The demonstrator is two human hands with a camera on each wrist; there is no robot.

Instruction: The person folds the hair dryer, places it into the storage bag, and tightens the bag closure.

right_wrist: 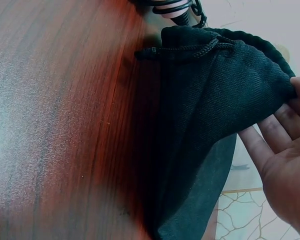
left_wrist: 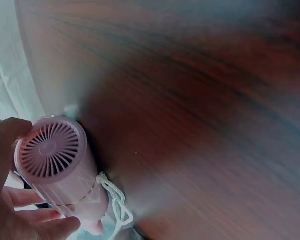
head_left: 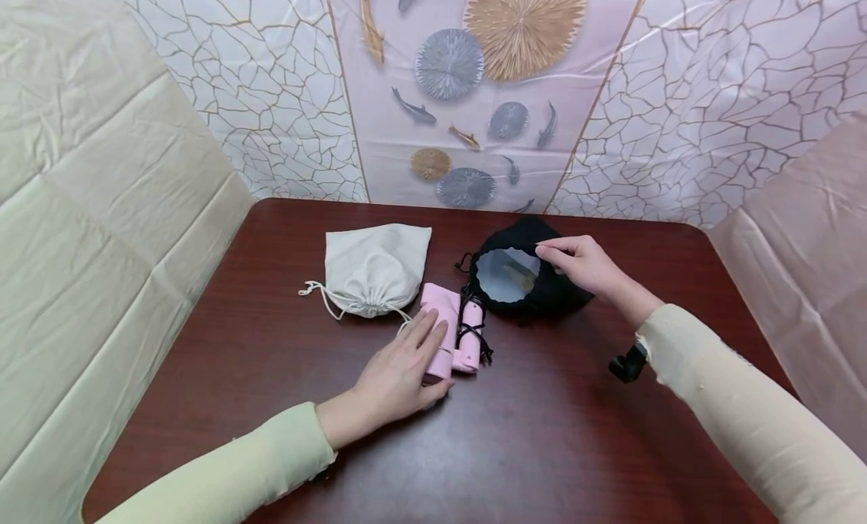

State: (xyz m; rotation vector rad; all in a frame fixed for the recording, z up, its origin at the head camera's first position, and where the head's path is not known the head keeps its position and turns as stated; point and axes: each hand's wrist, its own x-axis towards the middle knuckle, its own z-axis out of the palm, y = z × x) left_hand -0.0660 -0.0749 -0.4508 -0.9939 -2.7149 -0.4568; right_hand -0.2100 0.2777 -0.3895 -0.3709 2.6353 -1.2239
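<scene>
A pink hair dryer (head_left: 443, 339) lies on the table, its folded handle (head_left: 472, 324) wrapped in black cord. My left hand (head_left: 403, 366) holds the dryer's body from the left, fingers over the barrel and thumb at the near end. In the left wrist view the round slatted vent (left_wrist: 50, 147) faces the camera. To the right, my right hand (head_left: 582, 264) pinches the rim of a black drawstring bag (head_left: 555, 294) between thumb and fingers. The bag's mouth gapes toward me and shows a pale inside. Its black drawstring (right_wrist: 210, 47) runs along the rim.
A white drawstring bag (head_left: 375, 272) lies at the back left, its cord ends (head_left: 318, 289) loose on the table. The dark red wooden table (head_left: 515, 434) is bounded by a patterned sheet (head_left: 433, 132) behind and cloth walls (head_left: 74, 230) at the sides.
</scene>
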